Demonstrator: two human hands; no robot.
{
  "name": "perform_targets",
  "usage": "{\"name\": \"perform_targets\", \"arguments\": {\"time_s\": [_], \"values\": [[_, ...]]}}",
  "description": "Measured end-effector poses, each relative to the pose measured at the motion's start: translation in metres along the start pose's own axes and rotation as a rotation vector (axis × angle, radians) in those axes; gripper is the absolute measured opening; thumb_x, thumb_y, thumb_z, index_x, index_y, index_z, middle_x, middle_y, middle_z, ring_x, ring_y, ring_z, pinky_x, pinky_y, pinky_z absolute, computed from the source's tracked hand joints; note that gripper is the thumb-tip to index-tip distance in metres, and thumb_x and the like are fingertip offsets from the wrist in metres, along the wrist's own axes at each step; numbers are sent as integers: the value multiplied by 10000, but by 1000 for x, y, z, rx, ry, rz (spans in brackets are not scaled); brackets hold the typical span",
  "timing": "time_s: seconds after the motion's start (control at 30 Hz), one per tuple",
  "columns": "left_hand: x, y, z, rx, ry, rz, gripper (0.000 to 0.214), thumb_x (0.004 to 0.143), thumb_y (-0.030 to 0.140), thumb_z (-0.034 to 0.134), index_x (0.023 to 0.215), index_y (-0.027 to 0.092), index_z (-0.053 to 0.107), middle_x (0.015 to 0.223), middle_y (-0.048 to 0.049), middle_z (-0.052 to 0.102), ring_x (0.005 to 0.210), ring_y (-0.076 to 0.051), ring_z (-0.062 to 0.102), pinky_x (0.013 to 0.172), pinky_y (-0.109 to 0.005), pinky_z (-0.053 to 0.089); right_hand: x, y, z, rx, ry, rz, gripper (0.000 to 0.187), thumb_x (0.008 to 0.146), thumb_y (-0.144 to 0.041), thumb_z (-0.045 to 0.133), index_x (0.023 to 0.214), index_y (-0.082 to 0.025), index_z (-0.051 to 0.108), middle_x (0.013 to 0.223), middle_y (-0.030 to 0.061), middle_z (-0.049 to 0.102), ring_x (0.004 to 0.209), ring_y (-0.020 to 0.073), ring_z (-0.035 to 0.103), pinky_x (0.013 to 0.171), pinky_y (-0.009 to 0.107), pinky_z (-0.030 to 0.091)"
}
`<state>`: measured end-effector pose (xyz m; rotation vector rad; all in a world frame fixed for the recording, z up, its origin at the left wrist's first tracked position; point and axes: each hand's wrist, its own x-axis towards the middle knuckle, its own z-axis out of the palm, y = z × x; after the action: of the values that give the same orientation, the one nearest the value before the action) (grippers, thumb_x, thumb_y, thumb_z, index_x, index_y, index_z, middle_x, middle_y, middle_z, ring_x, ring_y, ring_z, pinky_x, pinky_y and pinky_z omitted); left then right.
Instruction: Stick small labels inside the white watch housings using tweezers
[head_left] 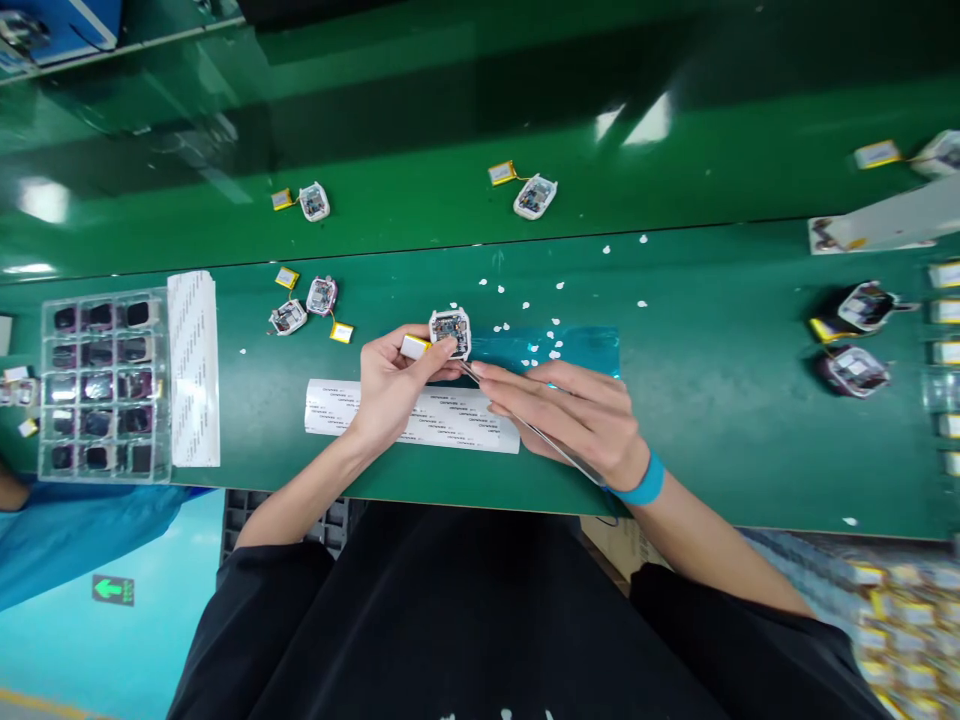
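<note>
Head view: clear tray (105,385) left; white scraps (525,305) beside hands.

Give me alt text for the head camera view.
Left hand holds a small open device with its battery; right hand works tweezers at it, over a green table. A tray sits left.

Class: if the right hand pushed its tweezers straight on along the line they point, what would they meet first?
Most likely the small open device held by the left hand; the tweezers in the right hand already point at it.
</note>
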<state>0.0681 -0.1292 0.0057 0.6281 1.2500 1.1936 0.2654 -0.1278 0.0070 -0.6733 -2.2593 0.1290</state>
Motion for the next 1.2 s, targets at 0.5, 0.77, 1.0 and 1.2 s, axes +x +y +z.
{"name": "perform_targets", "arguments": {"time_s": [0.5,0.77,1.0,1.2], "values": [[55,3,-21,348,7,338,372,717,221,783,1053,200,627,681,26,723,598,-168,739,582,-269,614,-1,12,3,-101,151,-38,395,910,-109,694,1292,-179,617,1081,60,790,694,156,690,596,289,588],[163,56,-74,1150,273,623,172,722,208,791,861,192,691,775,-34,701,902,-257,664,844,-396,519,0,14,4,-179,188,-83,250,955,-151,655,1203,-182,652,1077,21,794,661,126,647,584,269,572],[187,93,-119,1111,360,601,226,898,359,723,927,150,642,1077,-64,658,1299,-288,479,1076,-489,406,4,13,1,-173,167,-109,221,929,-140,681,1149,-157,669,1102,22,789,650,139,601,591,291,570],[173,97,-124,1009,313,562,345,806,357,829,780,187,530,801,7,680,939,-216,666,884,-391,511,3,12,2,-139,120,-81,174,1005,-228,558,1150,-176,639,1133,31,780,750,172,624,616,313,571]]}}
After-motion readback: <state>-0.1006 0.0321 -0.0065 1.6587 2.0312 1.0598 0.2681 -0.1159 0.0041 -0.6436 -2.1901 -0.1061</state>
